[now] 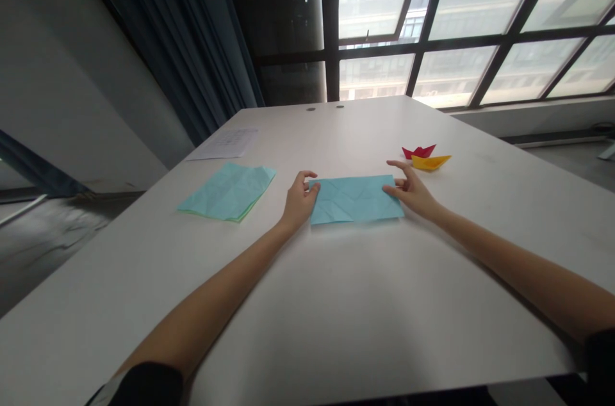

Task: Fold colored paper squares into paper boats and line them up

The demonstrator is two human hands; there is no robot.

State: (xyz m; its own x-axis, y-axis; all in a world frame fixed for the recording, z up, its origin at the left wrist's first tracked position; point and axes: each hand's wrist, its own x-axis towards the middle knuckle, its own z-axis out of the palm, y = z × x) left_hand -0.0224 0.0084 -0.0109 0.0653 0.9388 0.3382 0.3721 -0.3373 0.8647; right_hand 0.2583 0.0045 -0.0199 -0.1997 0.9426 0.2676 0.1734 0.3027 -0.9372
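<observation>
A light blue sheet of paper (354, 200), folded into a wide rectangle with crease lines across it, is held just above the white table (346, 303). My left hand (302, 198) grips its left end, thumb on the front and fingers behind. At the right end, my right hand (413, 191) pinches the upper corner between the thumb and fingers, with the index finger stretched out above. To the left lies a stack of creased paper sheets (228, 191), light blue on top with green showing beneath.
Beyond my right hand sit a red paper boat (419, 152) and a yellow paper boat (431, 163). A white printed sheet (225, 143) lies at the table's far left. Past the table are a dark blue curtain (182, 28) and windows (379, 73).
</observation>
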